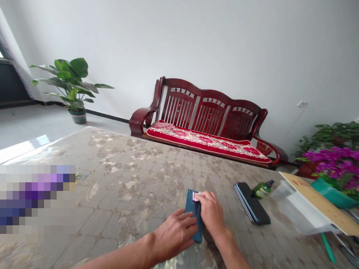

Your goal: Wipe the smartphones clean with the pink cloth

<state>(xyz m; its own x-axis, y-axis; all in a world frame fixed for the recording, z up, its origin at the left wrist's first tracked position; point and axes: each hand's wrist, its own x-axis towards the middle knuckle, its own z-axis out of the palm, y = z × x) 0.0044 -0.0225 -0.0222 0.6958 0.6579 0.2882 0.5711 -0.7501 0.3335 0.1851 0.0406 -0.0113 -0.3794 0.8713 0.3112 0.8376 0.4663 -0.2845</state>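
Observation:
A teal smartphone (194, 213) lies flat on the patterned table (134, 175) near its front edge. My left hand (174, 235) rests on the phone's near left side, fingers laid flat and pressing it down. My right hand (211, 213) is closed on a small pink cloth or pad (195, 197) and presses it on the phone's far end. Most of the phone's near half is hidden under my hands.
A stack of dark phones (251, 203) lies to the right, with a small green bottle (262, 189) behind it. Clear plastic bags and a cardboard sheet (319, 203) fill the right edge. A red wooden bench (204, 119), potted plants and purple flowers stand beyond the table.

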